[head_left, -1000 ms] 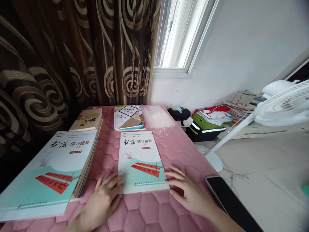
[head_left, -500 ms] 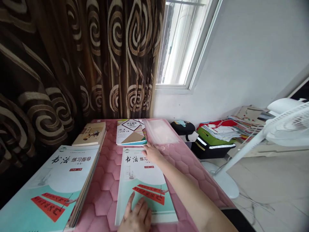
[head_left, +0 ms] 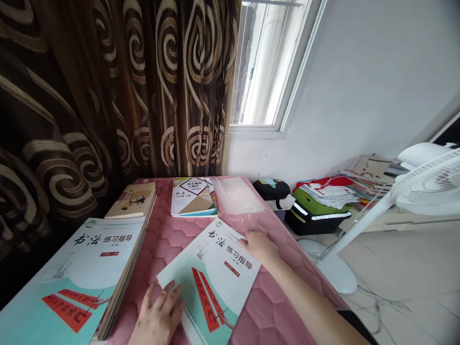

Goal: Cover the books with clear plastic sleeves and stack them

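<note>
A calligraphy workbook (head_left: 215, 282) with a white and teal cover and red strips lies turned at a slant on the pink quilted surface (head_left: 154, 268). At its upper right edge, my right hand (head_left: 261, 247) pinches the cover between thumb and fingers. My left hand (head_left: 160, 311) rests beside the lower left edge, fingers apart, their tips at the book's side. Left of that hand is a stack topped by a matching calligraphy workbook (head_left: 79, 268), with a smaller tan book (head_left: 131, 200) behind it.
Several thin exercise books (head_left: 194, 196) lie at the far edge, beside clear plastic covers (head_left: 237, 195). A brown patterned curtain (head_left: 143, 96) hangs behind. To the right are a black case (head_left: 271, 189), a green and black box (head_left: 318, 211), a white fan (head_left: 362, 225) and a dark flat device (head_left: 354, 323).
The workbook has rotated clockwise from nearly straight. My right hand first reached to its top edge, then came back right with the corner; my left hand moved off the cover to the left edge.
</note>
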Action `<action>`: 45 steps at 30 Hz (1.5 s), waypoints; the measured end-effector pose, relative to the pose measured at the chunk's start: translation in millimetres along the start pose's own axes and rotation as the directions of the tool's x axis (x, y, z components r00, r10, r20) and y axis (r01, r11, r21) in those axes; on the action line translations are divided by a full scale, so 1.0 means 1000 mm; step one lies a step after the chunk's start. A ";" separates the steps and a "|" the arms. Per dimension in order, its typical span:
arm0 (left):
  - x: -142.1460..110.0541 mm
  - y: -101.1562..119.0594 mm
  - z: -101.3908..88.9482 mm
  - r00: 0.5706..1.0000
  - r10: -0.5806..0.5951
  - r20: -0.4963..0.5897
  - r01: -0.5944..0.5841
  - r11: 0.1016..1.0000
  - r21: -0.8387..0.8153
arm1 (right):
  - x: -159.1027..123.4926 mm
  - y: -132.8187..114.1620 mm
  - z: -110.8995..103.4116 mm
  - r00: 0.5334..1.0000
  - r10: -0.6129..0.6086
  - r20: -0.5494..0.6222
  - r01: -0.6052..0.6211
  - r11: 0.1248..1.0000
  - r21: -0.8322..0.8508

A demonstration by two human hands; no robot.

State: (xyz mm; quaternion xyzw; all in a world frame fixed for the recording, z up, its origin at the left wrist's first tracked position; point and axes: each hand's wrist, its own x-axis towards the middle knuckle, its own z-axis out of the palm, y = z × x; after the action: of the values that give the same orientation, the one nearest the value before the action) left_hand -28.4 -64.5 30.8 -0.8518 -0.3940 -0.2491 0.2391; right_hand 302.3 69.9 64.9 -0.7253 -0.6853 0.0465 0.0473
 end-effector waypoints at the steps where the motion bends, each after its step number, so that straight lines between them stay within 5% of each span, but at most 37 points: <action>1: 0.003 -0.006 0.000 0.997 -0.040 0.064 0.038 0.999 0.029 | -0.008 0.009 0.000 0.999 0.047 0.016 -0.047 0.998 0.028; 6: 0.039 -0.039 0.023 0.892 -0.326 0.312 0.287 0.943 0.167 | -0.033 0.034 0.003 0.979 0.196 0.051 -0.203 0.959 0.197; 12: 0.084 -0.071 0.065 0.693 -0.618 0.371 0.572 0.785 0.240 | -0.031 0.025 0.016 0.977 0.200 -0.077 -0.176 0.954 0.245; 18: 0.091 -0.081 0.065 0.636 -0.682 0.362 0.659 0.724 0.204 | -0.026 0.021 0.028 0.966 0.211 -0.147 -0.157 0.937 0.311; 20: 0.089 -0.074 0.060 0.662 -0.676 0.324 0.654 0.732 0.190 | -0.027 0.021 0.030 0.965 0.221 -0.144 -0.166 0.932 0.323; 22: 0.086 -0.061 0.056 0.739 -0.625 0.251 0.613 0.779 0.132 | -0.027 0.021 0.031 0.965 0.215 -0.152 -0.160 0.938 0.308; 25: 0.079 -0.032 0.053 0.885 -0.428 0.184 0.449 0.889 -0.091 | -0.026 0.021 0.033 0.966 0.202 -0.164 -0.147 0.944 0.296; 27: 0.074 -0.012 0.052 0.935 -0.293 0.198 0.336 0.912 -0.236 | -0.026 0.022 0.034 0.967 0.198 -0.162 -0.144 0.944 0.297; 32: 0.070 0.011 0.052 0.940 -0.210 0.269 0.286 0.914 -0.288 | -0.036 0.012 0.026 0.946 0.125 -0.298 -0.096 0.989 0.110; 36: 0.072 0.011 0.054 0.948 -0.200 0.246 0.263 0.929 -0.262 | -0.061 -0.028 0.018 0.932 -0.203 -0.299 0.241 0.966 0.097; 40: 0.071 0.010 0.054 0.966 -0.157 0.204 0.209 0.942 -0.262 | -0.080 -0.077 0.032 0.826 -0.498 -0.265 0.545 0.825 0.149; 45: 0.068 0.010 0.053 0.971 -0.133 0.200 0.182 0.951 -0.250 | -0.076 -0.095 0.055 0.772 -0.557 -0.305 0.605 0.792 0.085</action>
State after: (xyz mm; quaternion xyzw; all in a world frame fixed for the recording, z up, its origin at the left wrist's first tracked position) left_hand 30.0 -0.8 30.2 -0.8610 -0.4439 -0.2397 0.0649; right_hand 196.6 -0.3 23.1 -0.4691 -0.8566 -0.0063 0.2148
